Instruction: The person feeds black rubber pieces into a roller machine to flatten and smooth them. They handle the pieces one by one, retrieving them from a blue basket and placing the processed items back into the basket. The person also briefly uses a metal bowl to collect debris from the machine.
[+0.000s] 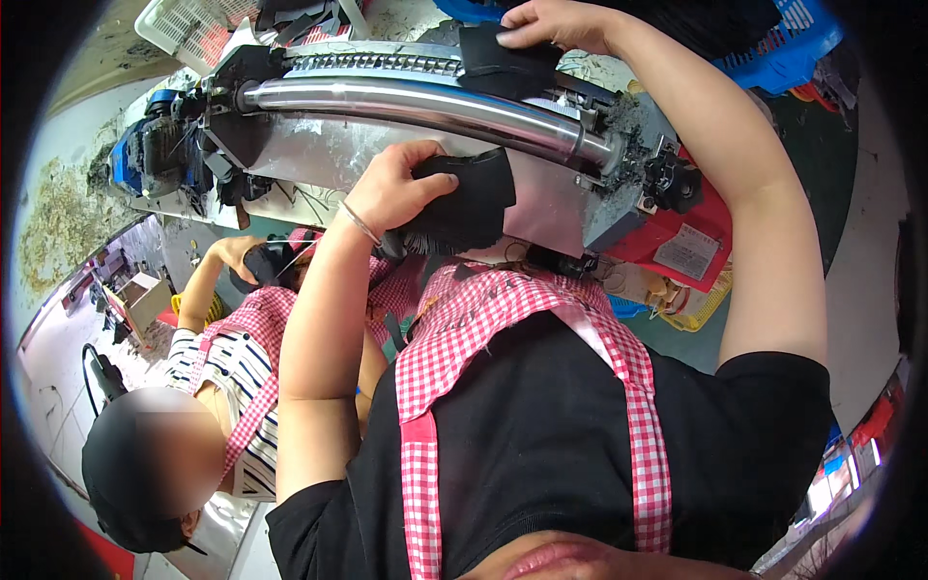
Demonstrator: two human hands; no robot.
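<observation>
My left hand (394,193) is closed on a stack of black fabric pieces (478,198), thumb on top, in front of the machine's shiny metal roller (416,108). The stack's lower edge shows several layers. Beyond the roller, my right hand (565,24) pinches the upper edge of another black fabric piece (507,66). That piece lies over the right part of the ridged metal strip (377,65) behind the roller. The fingers beneath both pieces are partly hidden.
Dark lint coats the machine's right end, beside a black knob (674,182) and red panel (691,237). A blue motor (155,155) sits left. White (179,34) and blue baskets (802,53) stand behind. At left, a co-worker's hand (237,256) holds something black.
</observation>
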